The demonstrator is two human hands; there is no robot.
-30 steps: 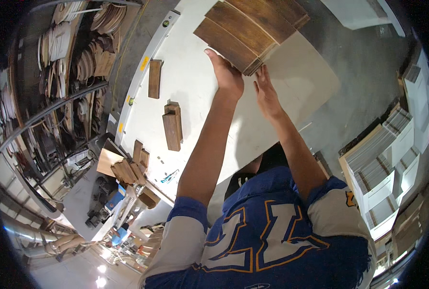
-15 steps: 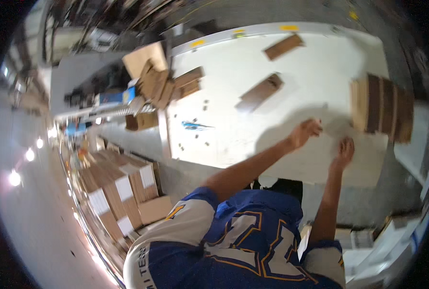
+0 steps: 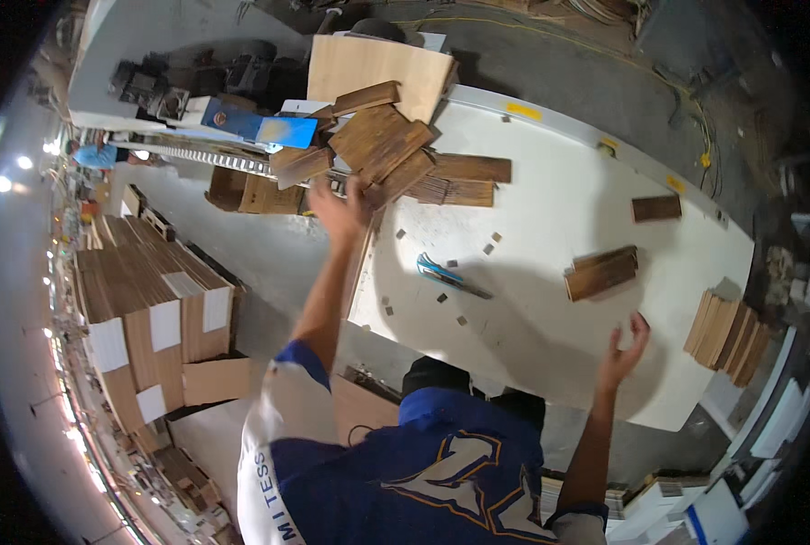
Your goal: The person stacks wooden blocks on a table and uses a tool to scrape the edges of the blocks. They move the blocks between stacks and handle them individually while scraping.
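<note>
Jumbled dark-brown wood boards [image 3: 373,141] were heaped just beyond the left hand [image 3: 338,216], which was loosely spread; whether one was gripped could not be told. The right hand [image 3: 623,352] was held half-curled and empty above the white tabletop [image 3: 541,227]. A square pinch on one board, with its neighbours undisturbed, was judged safest.

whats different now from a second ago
The left hand has swung left from the wood stack to the wood pile; whether it holds a piece is unclear. The right hand has also come away and is open over the white table. The stack, blue knife and lone wood block stayed put.
</note>
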